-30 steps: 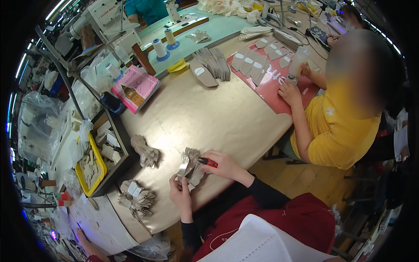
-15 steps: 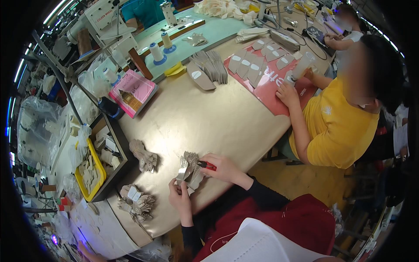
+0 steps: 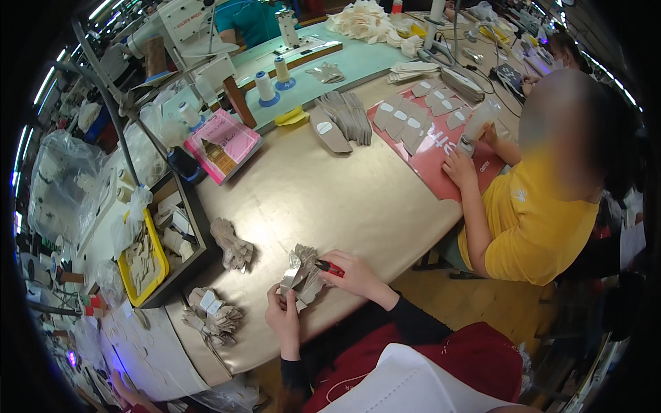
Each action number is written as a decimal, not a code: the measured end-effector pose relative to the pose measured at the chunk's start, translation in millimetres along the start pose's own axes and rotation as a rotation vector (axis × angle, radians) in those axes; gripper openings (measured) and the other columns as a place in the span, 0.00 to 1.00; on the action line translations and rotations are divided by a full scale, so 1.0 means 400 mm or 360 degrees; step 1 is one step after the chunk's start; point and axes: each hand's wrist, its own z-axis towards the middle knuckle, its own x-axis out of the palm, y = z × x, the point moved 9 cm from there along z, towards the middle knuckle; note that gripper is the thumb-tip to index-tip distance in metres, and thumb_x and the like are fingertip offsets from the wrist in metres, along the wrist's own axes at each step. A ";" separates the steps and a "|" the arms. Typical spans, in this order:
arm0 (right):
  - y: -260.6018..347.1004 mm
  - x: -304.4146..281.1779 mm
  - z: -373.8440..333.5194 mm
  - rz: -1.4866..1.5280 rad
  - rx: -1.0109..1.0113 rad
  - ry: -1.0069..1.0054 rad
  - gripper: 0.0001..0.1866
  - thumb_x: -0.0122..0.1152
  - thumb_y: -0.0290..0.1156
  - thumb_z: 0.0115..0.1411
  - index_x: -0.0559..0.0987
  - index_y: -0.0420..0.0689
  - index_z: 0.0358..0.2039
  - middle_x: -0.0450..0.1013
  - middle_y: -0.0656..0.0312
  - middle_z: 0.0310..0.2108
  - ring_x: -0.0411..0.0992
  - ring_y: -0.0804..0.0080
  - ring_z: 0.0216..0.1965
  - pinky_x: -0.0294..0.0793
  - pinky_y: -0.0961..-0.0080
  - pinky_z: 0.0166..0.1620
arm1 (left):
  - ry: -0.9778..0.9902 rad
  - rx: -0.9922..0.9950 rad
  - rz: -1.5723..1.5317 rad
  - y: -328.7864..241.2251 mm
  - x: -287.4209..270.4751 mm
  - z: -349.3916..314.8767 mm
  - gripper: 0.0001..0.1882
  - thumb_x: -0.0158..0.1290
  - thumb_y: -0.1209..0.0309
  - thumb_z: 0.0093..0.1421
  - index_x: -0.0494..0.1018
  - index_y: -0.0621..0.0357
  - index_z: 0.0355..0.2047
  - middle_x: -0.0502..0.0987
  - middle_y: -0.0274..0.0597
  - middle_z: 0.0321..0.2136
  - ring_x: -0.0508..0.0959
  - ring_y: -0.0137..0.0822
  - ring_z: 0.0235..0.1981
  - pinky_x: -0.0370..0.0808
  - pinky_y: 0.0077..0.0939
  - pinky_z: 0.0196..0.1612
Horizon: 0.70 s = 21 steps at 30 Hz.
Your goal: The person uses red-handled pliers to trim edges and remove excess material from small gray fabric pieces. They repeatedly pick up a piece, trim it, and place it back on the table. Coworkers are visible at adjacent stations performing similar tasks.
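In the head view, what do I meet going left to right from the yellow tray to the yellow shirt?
Yellow tray, bundle with white label, left hand, gray pieces, red-and-black hand tool, right hand, co-worker's yellow shirt.

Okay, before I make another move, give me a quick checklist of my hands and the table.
1. Left hand holding the grey bundle: ok.
2. Right hand holding the red-and-black hand tool: ok.
3. Tool tip clear of left fingers: ok, it points at the bundle's right side.
4. Tool's blades open or shut: cannot tell, too small.
5. White-tagged bundle apart from the work: ok, lying to the left.
6. Co-worker's hand clear: ok, over the red sheet.
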 end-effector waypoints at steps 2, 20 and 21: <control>0.000 0.002 -0.003 0.0053 0.0024 0.0012 0.19 0.68 0.39 0.62 0.80 0.41 0.48 0.77 0.56 0.39 0.78 0.59 0.35 0.78 0.67 0.39 | -0.0021 -0.0006 -0.0015 -0.002 -0.004 -0.002 0.16 0.60 0.65 0.65 0.76 0.58 0.50 0.69 0.33 0.17 0.68 0.25 0.17 0.65 0.24 0.24; 0.002 -0.004 -0.005 0.0031 0.0012 -0.0010 0.18 0.70 0.34 0.60 0.80 0.38 0.47 0.77 0.54 0.38 0.77 0.63 0.34 0.77 0.71 0.38 | 0.0064 -0.0056 0.0096 0.019 0.007 -0.002 0.18 0.58 0.64 0.67 0.73 0.57 0.53 0.71 0.35 0.18 0.71 0.28 0.19 0.67 0.25 0.25; 0.003 -0.004 -0.004 0.0019 0.0005 -0.0009 0.18 0.70 0.34 0.60 0.80 0.38 0.47 0.77 0.54 0.38 0.77 0.62 0.34 0.78 0.71 0.38 | 0.0025 -0.0017 0.0021 0.019 0.005 -0.001 0.19 0.57 0.65 0.67 0.71 0.57 0.56 0.70 0.35 0.18 0.70 0.27 0.20 0.67 0.24 0.26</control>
